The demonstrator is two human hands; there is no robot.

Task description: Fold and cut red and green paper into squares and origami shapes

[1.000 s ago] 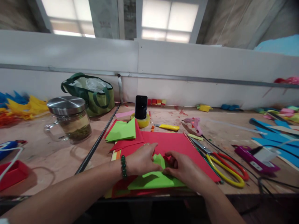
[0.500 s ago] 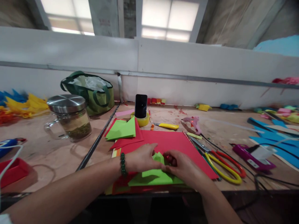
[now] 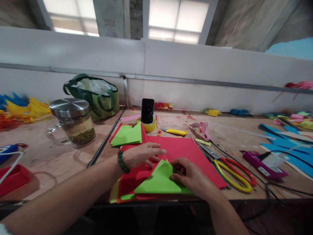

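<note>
A bright green folded paper (image 3: pixel 158 179) lies at the table's front edge, its peak standing up and its base flat on red sheets (image 3: pixel 176 147). My right hand (image 3: pixel 186 171) pinches the paper's right side between thumb and curled fingers. Just above and left of the peak, my left hand (image 3: pixel 143 155) hovers with fingers apart and nothing in them. A green bead bracelet (image 3: pixel 123 162) circles the left wrist. Behind that hand, more folded green paper (image 3: pixel 127 134) rests on red paper.
Scissors (image 3: pixel 232 171) with red and yellow handles lie right of the sheets. Beyond are a yellow cutter (image 3: pixel 174 132), a pink glue gun (image 3: pixel 202 129) and a phone (image 3: pixel 147 111) on a tape roll (image 3: pixel 149 126). A glass tea mug (image 3: pixel 75 125) stands left; a purple power strip (image 3: pixel 265 165) lies right.
My left hand has let go of the green paper and moved up and left, fingers spreading. More of the folded peak shows now. My right hand stays on the paper's right side.
</note>
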